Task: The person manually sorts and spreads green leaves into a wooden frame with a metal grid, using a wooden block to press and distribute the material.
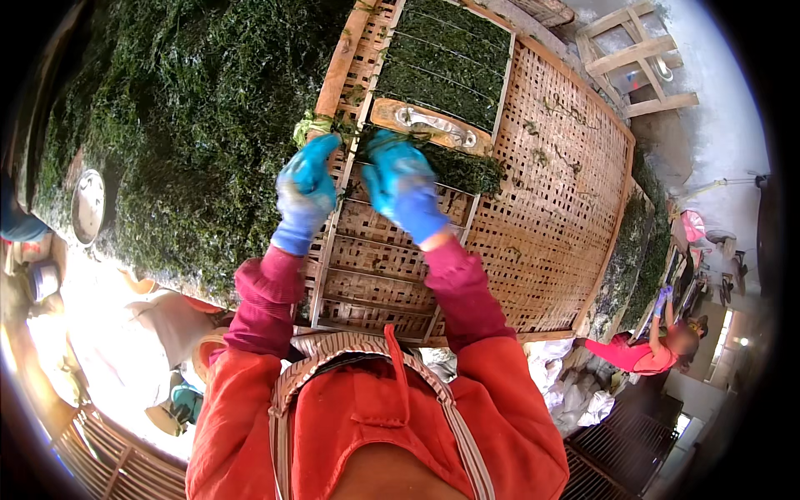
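My left hand, in a blue glove, is at the left rail of a thin slatted frame, close to a pale green tuft on a wooden bar. Motion blurs its fingers. My right hand, gloved alike, is over the frame beside a strip of dark green, leafy, seaweed-like stuff. Its thumb stands apart from the fingers, and I see nothing held in it. Just beyond lies a wooden block with a pale metal handle. The far sections are packed with the green stuff; the near ones show bare slats.
Under the frame is a wood-edged woven bamboo tray with green scraps. A broad heap of green stuff fills the left, with a round pale dish at its edge. Another person is at far right, below a wooden rack.
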Available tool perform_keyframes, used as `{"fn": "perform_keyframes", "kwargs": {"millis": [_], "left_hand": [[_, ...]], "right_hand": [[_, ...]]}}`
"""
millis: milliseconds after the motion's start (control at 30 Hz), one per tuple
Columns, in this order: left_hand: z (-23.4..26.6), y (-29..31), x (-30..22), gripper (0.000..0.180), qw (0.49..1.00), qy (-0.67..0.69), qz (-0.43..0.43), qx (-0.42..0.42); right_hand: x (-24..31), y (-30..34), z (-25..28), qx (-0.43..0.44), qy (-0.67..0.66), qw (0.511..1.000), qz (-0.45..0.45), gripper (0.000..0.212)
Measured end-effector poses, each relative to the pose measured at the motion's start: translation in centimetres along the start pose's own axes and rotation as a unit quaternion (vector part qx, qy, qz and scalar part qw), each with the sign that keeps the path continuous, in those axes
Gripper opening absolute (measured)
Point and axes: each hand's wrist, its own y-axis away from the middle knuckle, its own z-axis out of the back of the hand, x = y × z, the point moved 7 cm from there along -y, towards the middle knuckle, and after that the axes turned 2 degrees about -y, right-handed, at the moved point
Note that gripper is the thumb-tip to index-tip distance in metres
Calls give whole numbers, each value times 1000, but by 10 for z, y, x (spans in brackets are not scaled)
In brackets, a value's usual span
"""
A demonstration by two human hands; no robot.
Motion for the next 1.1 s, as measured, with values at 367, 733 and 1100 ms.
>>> {"fn": "perform_keyframes", "kwargs": {"millis": [367, 733, 1100], "left_hand": [[33, 45, -25, 30, 931, -336, -144, -18], [56, 41, -62, 28, 892, -429, -133, -41], [-136, 28, 24, 59, 632, -679, -194, 320]], "right_hand": [[24, -39, 32, -131, 32, 991, 10, 58], [-79, 46, 76, -361, -62, 924, -106, 4], [-73, 65, 32, 9, -37, 999, -35, 58]]}}
